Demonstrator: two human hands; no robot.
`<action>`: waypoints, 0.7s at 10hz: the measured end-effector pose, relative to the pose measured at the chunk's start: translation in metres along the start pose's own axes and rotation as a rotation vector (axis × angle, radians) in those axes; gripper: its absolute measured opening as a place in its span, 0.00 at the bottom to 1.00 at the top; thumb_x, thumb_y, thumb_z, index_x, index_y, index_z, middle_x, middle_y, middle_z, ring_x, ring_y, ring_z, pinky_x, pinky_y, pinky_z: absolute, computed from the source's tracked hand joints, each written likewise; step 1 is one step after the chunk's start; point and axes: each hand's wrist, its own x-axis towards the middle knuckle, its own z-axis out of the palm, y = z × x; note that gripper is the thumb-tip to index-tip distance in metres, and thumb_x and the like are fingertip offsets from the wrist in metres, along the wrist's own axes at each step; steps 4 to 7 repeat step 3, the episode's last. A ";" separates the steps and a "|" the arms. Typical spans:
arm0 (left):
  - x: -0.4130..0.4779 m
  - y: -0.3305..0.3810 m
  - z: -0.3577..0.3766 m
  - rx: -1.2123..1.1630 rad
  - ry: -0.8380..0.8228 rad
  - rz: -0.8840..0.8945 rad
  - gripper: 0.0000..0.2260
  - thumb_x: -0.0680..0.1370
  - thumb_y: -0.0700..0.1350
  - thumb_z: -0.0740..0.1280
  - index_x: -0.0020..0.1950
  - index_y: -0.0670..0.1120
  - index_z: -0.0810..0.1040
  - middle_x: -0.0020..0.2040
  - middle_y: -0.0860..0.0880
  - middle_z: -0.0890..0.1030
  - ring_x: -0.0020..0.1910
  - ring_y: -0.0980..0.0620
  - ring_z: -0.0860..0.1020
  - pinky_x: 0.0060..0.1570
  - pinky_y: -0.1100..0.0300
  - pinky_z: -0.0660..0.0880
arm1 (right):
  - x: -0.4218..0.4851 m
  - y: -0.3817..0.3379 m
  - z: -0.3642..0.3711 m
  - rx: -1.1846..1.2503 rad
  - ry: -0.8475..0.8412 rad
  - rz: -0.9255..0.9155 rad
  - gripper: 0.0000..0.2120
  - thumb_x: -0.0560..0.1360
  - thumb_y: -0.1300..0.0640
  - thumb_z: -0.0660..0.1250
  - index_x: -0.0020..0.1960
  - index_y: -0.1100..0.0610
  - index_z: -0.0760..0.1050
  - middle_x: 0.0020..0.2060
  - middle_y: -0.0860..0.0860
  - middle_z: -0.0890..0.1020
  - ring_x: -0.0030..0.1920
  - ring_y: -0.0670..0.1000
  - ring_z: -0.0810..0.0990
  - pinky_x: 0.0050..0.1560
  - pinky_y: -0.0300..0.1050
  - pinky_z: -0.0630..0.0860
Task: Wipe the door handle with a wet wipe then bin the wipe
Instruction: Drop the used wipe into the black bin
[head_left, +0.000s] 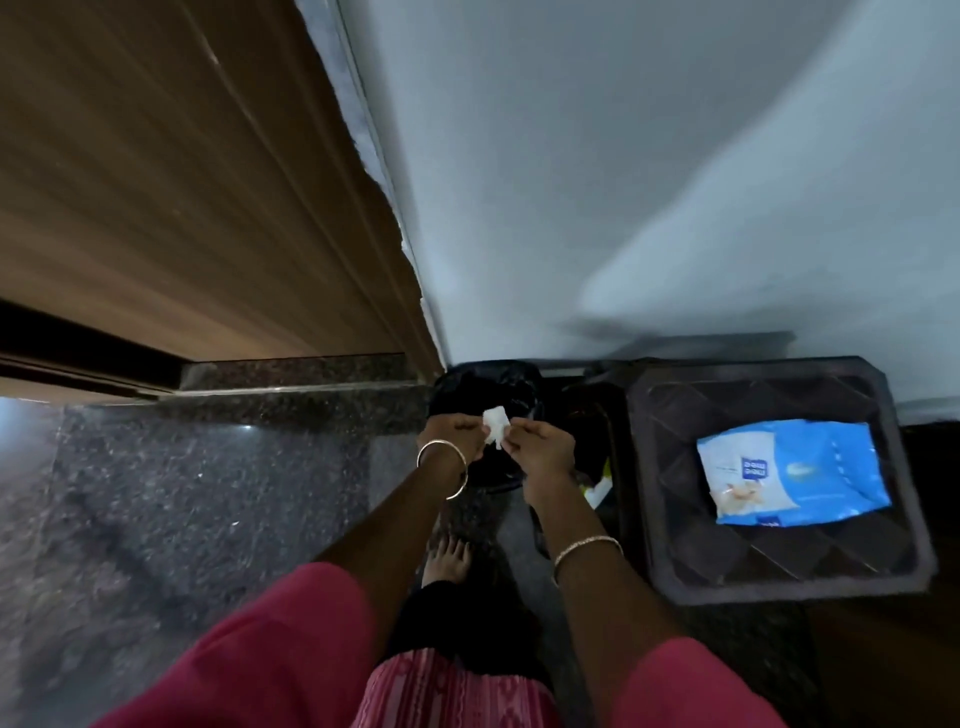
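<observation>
You've got the crumpled wet wipe (495, 426) pinched between both hands, left hand (451, 435) and right hand (540, 448) each closed on an edge, right over the black-lined bin (480, 387) just beyond your knuckles, so it looks set to drop straight in. To your right hand's side the blue wipes pack (789, 473) lies on a dark stool (779, 577); speckled granite floor (208, 478) spreads left, wooden door (182, 182) and pale wall (623, 156) ahead.

A crumpled white wet wipe (495, 425) is pinched between the left hand (451, 435) and the right hand (540, 446) above a black-lined bin (480, 387). A blue wipes pack (789, 472) is seen lying on a dark stool (779, 483) just beside the bin.
</observation>
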 end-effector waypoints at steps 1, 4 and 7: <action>0.037 -0.018 0.004 0.250 0.023 0.050 0.14 0.78 0.40 0.69 0.62 0.36 0.81 0.59 0.36 0.82 0.60 0.38 0.80 0.62 0.49 0.75 | 0.042 0.018 0.004 -0.023 0.001 0.077 0.15 0.76 0.70 0.71 0.62 0.69 0.78 0.56 0.67 0.82 0.54 0.63 0.81 0.60 0.55 0.79; 0.030 -0.035 -0.015 0.432 0.080 0.068 0.13 0.79 0.38 0.66 0.62 0.38 0.81 0.63 0.39 0.81 0.64 0.41 0.78 0.65 0.57 0.70 | 0.045 0.032 -0.029 -0.040 0.049 0.166 0.08 0.77 0.71 0.67 0.56 0.67 0.80 0.47 0.61 0.81 0.35 0.50 0.76 0.37 0.41 0.75; 0.030 -0.035 -0.015 0.432 0.080 0.068 0.13 0.79 0.38 0.66 0.62 0.38 0.81 0.63 0.39 0.81 0.64 0.41 0.78 0.65 0.57 0.70 | 0.045 0.032 -0.029 -0.040 0.049 0.166 0.08 0.77 0.71 0.67 0.56 0.67 0.80 0.47 0.61 0.81 0.35 0.50 0.76 0.37 0.41 0.75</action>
